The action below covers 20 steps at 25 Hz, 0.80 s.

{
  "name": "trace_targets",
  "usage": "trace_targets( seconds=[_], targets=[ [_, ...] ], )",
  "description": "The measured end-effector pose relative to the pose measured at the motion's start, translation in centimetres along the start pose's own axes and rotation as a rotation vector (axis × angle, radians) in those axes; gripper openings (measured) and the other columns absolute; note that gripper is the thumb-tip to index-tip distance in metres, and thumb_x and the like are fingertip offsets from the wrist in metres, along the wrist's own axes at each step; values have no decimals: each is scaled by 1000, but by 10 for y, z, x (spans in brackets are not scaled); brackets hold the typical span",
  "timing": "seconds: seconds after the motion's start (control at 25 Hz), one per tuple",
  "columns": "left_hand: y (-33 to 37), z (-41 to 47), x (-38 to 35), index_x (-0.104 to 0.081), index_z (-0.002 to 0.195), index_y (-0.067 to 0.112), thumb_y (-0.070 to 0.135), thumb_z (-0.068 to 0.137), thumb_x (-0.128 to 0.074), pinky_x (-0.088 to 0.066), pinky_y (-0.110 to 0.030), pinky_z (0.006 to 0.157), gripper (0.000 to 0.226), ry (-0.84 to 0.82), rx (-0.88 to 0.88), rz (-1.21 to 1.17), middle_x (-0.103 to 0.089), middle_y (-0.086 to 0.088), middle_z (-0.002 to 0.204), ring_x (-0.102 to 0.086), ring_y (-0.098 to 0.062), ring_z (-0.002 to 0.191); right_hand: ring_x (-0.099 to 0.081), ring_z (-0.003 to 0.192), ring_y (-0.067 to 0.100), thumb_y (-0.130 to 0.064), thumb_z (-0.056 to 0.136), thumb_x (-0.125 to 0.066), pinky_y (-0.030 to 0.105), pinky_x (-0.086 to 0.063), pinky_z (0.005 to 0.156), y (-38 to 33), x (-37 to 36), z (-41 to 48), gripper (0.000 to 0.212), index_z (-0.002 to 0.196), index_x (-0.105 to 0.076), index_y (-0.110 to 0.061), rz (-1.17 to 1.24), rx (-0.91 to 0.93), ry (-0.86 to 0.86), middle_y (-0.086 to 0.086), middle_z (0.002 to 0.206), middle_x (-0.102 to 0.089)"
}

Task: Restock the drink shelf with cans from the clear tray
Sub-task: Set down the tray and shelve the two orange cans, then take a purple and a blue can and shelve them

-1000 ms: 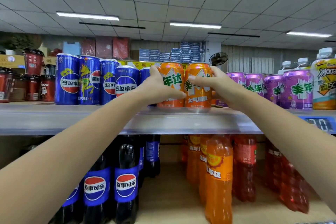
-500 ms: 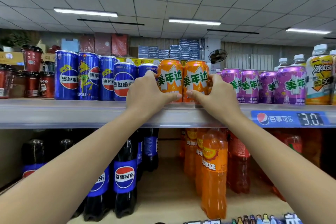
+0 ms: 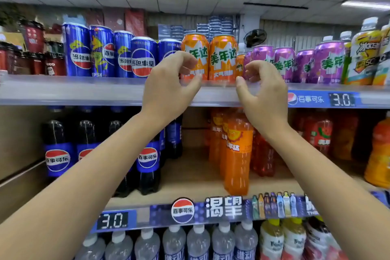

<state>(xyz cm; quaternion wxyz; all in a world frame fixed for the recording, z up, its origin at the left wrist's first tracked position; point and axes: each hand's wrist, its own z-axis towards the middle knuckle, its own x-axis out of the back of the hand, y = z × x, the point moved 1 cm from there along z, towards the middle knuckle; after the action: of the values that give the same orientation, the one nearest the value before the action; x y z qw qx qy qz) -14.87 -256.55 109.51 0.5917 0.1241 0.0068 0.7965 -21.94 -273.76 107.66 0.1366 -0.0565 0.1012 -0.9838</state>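
Head cam only, so just the one view: two orange cans standing upright on the top shelf, side by side and touching, wedged between the row of blue cans on one side and the purple cans on the other. Left hand and right hand both loose and curled in front of the shelf lip — nothing pinched in either, fingers apart from the cans as far as can be told, though the left fingertips overlap the nearer can in the picture, so can't fully rule out a light touch. Looks like this pair is placed and done. No sign of the clear tray anywhere in frame, so can't say how many cans are left to go. Room-wise: top row looks pretty packed at the front — blue cans snug against the orange pair, purple ones just beside, with a smaller orange can peeking out behind. Any open slots probably further back, hidden from here. Edges to mind: the clear price rail along the shelf front, right where both hands hang, plus the tall orange bottle on the shelf below, standing near the right forearm. Pulling straight back and down seems the safest way out.
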Motion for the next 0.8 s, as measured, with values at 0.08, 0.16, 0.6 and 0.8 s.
trace_targets(
  seconds=[0.08,0.16,0.6,0.8],
  targets=[
    [14,-47,5,-63,99,16,19,83,-64,-46,-11,72,16,-63,-35,-120,-67,8,86,-64,-6,79,-56,78,14,-20,87,-58,21,-43,71,-4,23,-45,17,99,-61,-8,20,-21,-27,0,89,-62],
    [27,-109,3,-63,97,20,21,83,-61,-46,-10,70,15,-151,-12,-201,-63,16,80,-62,-1,75,-57,73,16,-16,87,-59,26,-46,67,-5,45,-102,11,94,-62,-8,1,-56,-100,3,84,-64],
    [106,-525,-27,-67,102,11,9,85,-59,-54,-34,75,19,-1109,654,-299,-69,-5,87,-65,-25,80,-61,81,37,-11,86,-59,41,-47,66,25,187,-497,10,90,-62,-3,-286,-749,-1003,20,87,-65],
    [137,-665,-36,-65,104,14,6,82,-58,-54,-37,75,25,-1370,1003,-126,-72,-6,89,-67,-26,82,-62,93,36,-13,86,-56,40,-49,73,64,242,-623,14,97,-62,-6,-301,-902,-1419,18,101,-66]
  ],
)
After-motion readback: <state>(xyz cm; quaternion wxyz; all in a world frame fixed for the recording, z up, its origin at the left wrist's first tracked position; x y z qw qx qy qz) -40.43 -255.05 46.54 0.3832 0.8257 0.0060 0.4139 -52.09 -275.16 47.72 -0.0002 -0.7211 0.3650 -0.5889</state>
